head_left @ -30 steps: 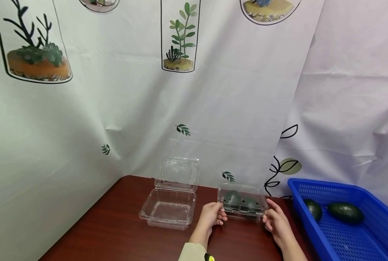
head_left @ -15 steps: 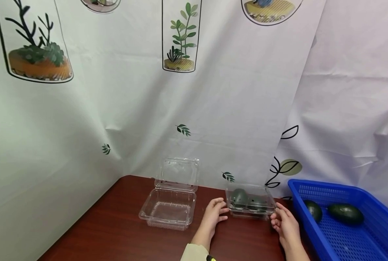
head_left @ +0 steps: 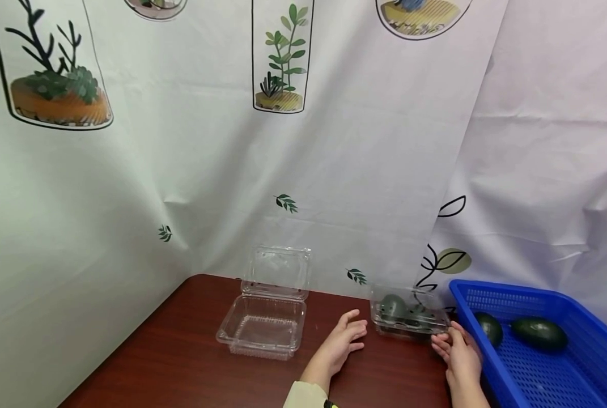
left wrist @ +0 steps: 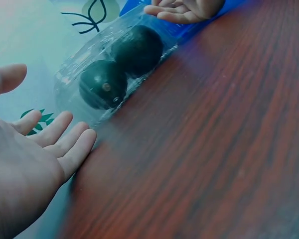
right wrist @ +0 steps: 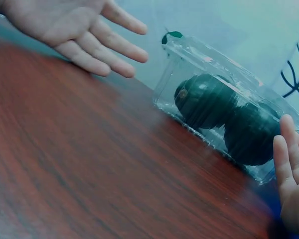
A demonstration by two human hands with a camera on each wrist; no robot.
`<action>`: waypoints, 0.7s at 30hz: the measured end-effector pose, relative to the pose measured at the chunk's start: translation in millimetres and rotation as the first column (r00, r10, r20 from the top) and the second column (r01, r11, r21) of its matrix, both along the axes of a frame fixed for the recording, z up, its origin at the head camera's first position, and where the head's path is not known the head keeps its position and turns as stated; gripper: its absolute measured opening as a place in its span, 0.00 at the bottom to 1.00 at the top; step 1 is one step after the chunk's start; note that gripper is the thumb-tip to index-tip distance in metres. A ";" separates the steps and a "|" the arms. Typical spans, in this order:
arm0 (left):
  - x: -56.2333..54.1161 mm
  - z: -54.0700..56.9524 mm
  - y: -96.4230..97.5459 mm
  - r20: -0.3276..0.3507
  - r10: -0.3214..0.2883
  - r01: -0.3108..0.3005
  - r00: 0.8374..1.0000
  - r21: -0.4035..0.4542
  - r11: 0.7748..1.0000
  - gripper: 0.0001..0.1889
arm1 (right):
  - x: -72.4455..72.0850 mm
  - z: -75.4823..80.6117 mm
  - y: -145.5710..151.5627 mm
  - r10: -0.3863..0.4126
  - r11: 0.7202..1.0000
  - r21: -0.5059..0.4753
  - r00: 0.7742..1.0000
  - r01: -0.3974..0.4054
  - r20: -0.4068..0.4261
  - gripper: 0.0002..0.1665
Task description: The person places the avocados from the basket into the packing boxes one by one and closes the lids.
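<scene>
A lidded clear plastic clamshell box [head_left: 409, 326] with two dark green avocados [left wrist: 103, 84] inside stands at the back right of the table. At its right end my right hand [head_left: 461, 357] holds the corner, fingertips right at the lid's edge; the right wrist view shows its fingers [right wrist: 284, 149] along that side. To the left of the box, and apart from it, my left hand [head_left: 338, 347] is spread with nothing in it. Further left sits a second clamshell [head_left: 263, 326], its lid [head_left: 276, 269] raised and nothing in its base.
A blue plastic basket [head_left: 507, 290] stands on the right, just beyond my right hand, with two dark green avocados [head_left: 539, 333] in it. Behind the dark red wooden table [head_left: 181, 351] hangs a white printed cloth [head_left: 221, 170].
The filled box has slid to the right with my right hand at its end. My left hand has let go of the box's left side and its fingers have spread.
</scene>
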State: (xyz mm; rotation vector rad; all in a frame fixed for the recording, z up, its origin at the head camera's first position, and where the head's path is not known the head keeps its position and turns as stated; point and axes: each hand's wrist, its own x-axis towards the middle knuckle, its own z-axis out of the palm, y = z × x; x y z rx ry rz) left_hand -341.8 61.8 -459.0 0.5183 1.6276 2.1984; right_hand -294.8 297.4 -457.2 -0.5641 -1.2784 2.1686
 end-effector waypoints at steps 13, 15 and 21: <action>5.9 -0.8 3.1 -0.044 -0.035 0.033 0.998 -0.049 0.998 0.24 | 13.1 1.5 7.0 0.021 0.999 -0.050 1.000 -0.020 0.007 0.07; 7.3 -0.5 3.9 -0.043 -0.032 0.029 0.999 -0.067 0.997 0.23 | 14.8 1.6 7.4 0.024 0.999 -0.032 0.999 -0.023 0.025 0.08; 10.5 5.0 5.2 -0.061 -0.024 0.013 0.998 -0.170 0.985 0.24 | 21.7 1.7 5.4 -0.032 0.999 -0.032 0.995 0.035 0.100 0.14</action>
